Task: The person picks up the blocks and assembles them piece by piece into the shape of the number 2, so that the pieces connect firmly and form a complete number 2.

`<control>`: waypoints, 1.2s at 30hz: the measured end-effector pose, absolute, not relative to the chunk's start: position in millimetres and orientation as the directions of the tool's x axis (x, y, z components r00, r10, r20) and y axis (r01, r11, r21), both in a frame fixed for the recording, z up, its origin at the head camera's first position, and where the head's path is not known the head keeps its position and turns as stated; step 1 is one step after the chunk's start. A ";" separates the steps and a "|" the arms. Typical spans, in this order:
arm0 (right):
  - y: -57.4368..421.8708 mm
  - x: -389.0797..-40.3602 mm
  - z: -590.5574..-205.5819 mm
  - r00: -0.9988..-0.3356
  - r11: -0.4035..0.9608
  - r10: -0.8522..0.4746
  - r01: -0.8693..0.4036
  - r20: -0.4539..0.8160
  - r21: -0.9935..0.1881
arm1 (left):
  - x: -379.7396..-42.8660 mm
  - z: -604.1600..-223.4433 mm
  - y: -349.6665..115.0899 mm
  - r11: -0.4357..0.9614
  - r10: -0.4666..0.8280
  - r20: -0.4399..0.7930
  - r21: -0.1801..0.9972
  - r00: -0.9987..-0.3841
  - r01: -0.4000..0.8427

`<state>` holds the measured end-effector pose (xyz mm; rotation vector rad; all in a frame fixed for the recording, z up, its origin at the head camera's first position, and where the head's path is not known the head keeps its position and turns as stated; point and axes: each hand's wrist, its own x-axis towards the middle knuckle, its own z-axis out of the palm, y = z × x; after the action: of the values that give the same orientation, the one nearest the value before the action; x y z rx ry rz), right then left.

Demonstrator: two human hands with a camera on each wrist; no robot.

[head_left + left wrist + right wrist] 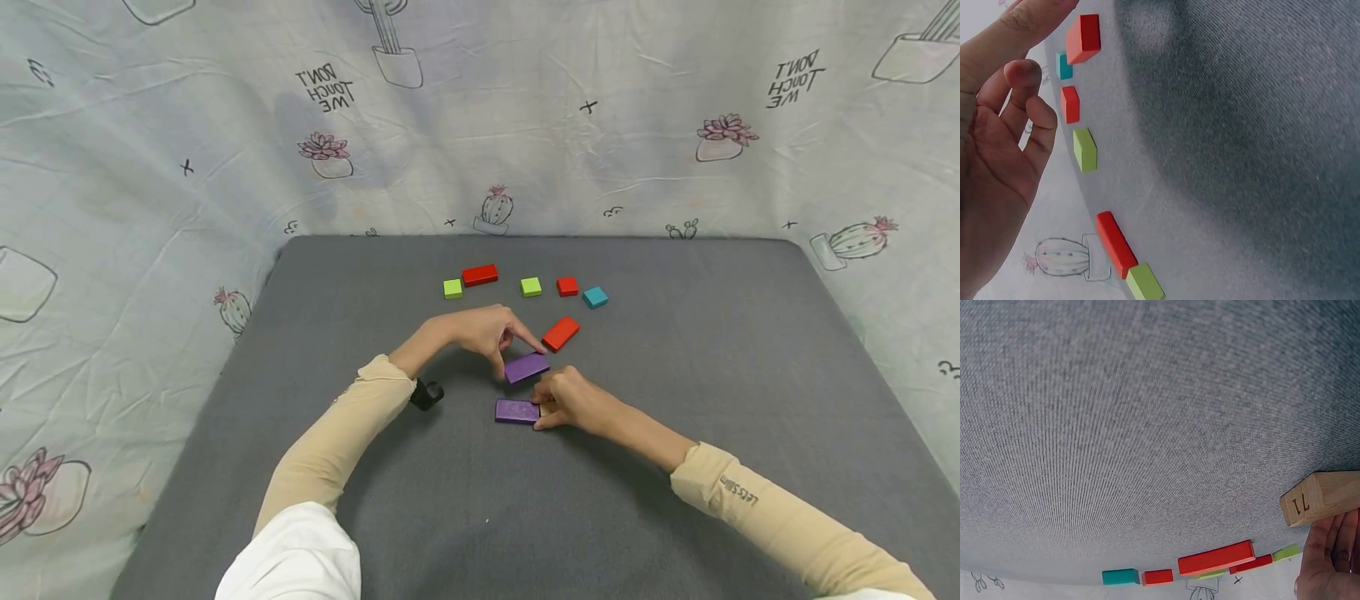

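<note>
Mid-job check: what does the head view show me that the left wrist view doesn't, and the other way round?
Only the head view: the farther purple block between the thumb and a finger of the left hand, the nearer purple block, the right hand gripping a wooden block, and both beige sleeves.

Only the left wrist view: the palm of the left hand, facing the camera.

Both: the left hand, two lime blocks, three red blocks, a teal block, the gray tabletop and the patterned cloth behind.
</note>
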<state>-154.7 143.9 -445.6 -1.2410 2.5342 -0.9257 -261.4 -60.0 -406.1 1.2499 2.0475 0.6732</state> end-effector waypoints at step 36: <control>146.4 -154.1 -448.0 -0.639 0.468 -0.753 -0.687 0.155 -0.556 | -256.0 -435.4 -50.6 0.464 0.884 -0.312 0.660 -0.347 0.591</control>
<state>-154.1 146.4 -448.0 -1.2779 2.5945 -0.9022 -256.0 -50.6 -435.4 1.2217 2.0659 0.5830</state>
